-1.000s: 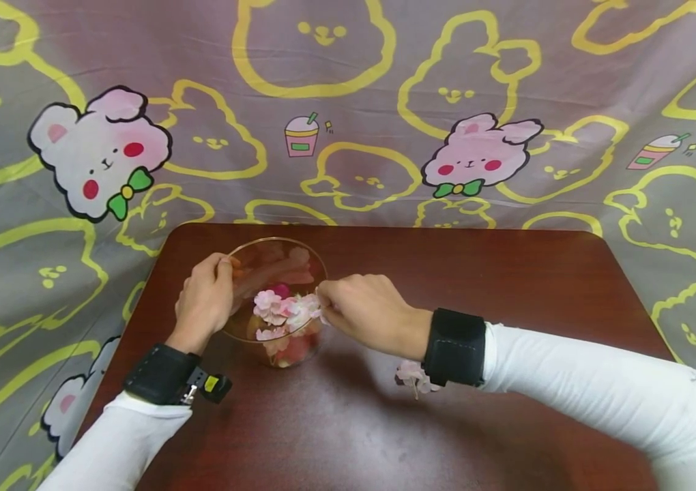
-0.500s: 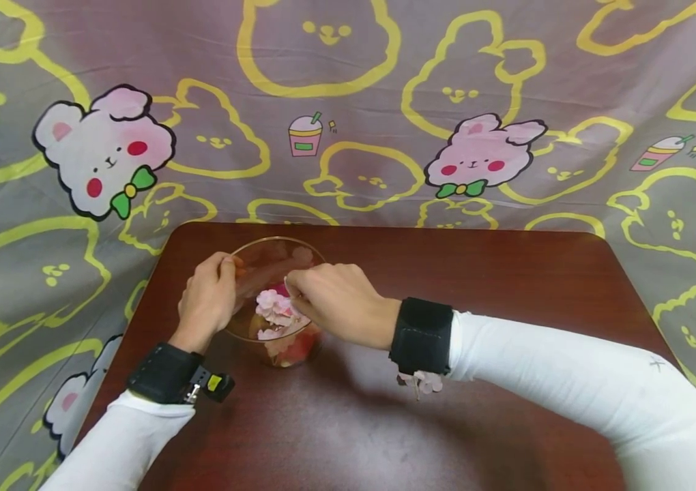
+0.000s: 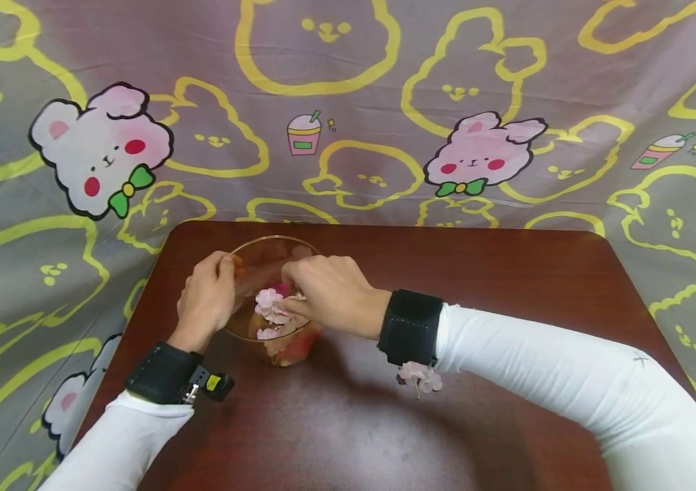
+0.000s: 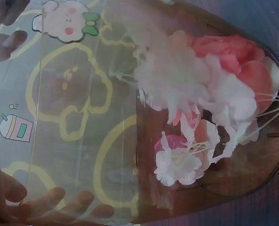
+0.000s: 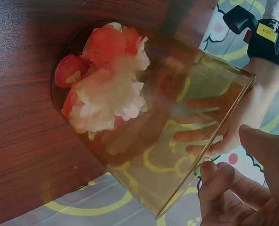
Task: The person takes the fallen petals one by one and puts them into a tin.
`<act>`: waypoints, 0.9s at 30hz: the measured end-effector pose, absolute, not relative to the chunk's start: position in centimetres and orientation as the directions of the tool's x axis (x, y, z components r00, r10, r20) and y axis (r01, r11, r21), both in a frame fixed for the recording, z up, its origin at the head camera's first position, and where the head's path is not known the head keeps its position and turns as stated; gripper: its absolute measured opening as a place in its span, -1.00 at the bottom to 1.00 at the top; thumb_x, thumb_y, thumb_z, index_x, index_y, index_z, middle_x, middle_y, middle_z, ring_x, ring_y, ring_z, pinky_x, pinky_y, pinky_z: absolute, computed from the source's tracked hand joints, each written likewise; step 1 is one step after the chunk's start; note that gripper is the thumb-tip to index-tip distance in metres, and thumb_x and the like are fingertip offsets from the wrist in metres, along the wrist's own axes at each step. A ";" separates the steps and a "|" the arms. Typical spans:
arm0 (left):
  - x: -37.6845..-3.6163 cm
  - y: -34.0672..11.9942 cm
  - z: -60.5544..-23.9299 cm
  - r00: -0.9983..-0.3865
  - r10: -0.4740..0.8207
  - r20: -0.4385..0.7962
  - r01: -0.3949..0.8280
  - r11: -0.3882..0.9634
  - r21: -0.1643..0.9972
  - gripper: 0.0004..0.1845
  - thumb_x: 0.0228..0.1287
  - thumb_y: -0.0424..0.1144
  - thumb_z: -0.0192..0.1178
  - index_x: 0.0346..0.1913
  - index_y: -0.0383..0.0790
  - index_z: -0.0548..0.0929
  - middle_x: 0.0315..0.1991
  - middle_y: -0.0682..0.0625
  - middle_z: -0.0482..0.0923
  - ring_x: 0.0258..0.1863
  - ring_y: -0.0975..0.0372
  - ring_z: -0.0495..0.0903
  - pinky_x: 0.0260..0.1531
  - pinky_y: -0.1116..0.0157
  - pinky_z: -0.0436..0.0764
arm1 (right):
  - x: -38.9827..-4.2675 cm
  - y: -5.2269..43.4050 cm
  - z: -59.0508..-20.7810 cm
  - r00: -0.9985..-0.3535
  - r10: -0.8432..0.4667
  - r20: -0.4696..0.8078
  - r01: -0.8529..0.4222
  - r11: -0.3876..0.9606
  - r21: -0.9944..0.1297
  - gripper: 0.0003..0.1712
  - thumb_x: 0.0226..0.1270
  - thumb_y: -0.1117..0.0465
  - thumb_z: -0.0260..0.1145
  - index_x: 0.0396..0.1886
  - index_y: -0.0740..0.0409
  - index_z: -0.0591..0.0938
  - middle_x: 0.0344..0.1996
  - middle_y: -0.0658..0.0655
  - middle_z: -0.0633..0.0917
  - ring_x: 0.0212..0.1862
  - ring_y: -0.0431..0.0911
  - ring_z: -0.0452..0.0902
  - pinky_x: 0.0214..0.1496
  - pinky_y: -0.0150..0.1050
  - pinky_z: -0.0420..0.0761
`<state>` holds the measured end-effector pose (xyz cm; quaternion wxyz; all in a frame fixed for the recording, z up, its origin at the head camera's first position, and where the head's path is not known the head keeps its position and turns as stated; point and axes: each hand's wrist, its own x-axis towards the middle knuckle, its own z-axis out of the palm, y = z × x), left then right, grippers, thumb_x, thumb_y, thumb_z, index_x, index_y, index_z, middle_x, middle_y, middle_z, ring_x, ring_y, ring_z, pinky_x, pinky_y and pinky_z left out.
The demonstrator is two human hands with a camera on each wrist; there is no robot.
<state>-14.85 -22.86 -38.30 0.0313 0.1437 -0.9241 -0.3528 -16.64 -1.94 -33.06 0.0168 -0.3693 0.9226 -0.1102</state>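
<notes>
A clear glass bowl stands on the left part of a dark red table, tilted toward the right hand. My left hand grips its left wall; its fingers show through the glass. Inside lie pale pink and red artificial flowers. My right hand hovers over the bowl's mouth, next to the top pink blossom. In the right wrist view its thumb and curled fingers stand apart at the rim with nothing between them.
One loose pink flower lies on the table just under my right wrist strap. A grey cloth printed with rabbits hangs behind the table and drapes around its sides.
My right hand has carried the pale pink blossoms from the bowl's right rim leftward over its mouth; they now lie in the bowl. The left hand has kept its hold.
</notes>
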 end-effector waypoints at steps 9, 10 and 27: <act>-14.8 -22.8 -38.2 -0.955 -0.294 -0.046 -0.252 0.718 0.649 -0.42 0.64 0.06 -0.42 0.19 -0.18 0.56 0.17 -0.23 0.62 0.15 -0.21 0.57 -0.07 -0.17 0.44 | -16.7 -0.7 -32.6 -0.734 -0.673 0.088 -0.672 0.701 -0.240 -0.71 0.33 -0.15 0.39 -0.20 -0.09 0.66 -0.44 -0.13 0.64 -0.43 -0.23 0.53 -0.51 -0.29 0.42; -14.8 -22.7 -38.2 -0.954 -0.296 -0.049 -0.256 0.719 0.647 -0.42 0.64 0.06 -0.43 0.19 -0.17 0.56 0.17 -0.23 0.62 0.16 -0.21 0.56 -0.06 -0.18 0.44 | -16.8 -0.4 -32.5 -0.740 -0.664 0.106 -0.667 0.705 -0.242 -0.70 0.35 -0.16 0.37 -0.17 -0.08 0.66 -0.44 -0.13 0.64 -0.41 -0.23 0.53 -0.51 -0.30 0.42; -14.9 -22.7 -38.1 -0.952 -0.298 -0.063 -0.270 0.731 0.627 -0.42 0.63 0.06 -0.44 0.25 -0.16 0.52 0.27 -0.27 0.55 0.20 -0.25 0.52 0.01 -0.28 0.40 | -18.1 8.3 -37.7 -0.840 -0.539 0.056 -0.537 0.814 -0.221 -0.60 0.39 -0.11 0.33 -0.02 0.10 0.69 -0.26 0.02 0.80 -0.31 -0.11 0.72 -0.42 -0.20 0.60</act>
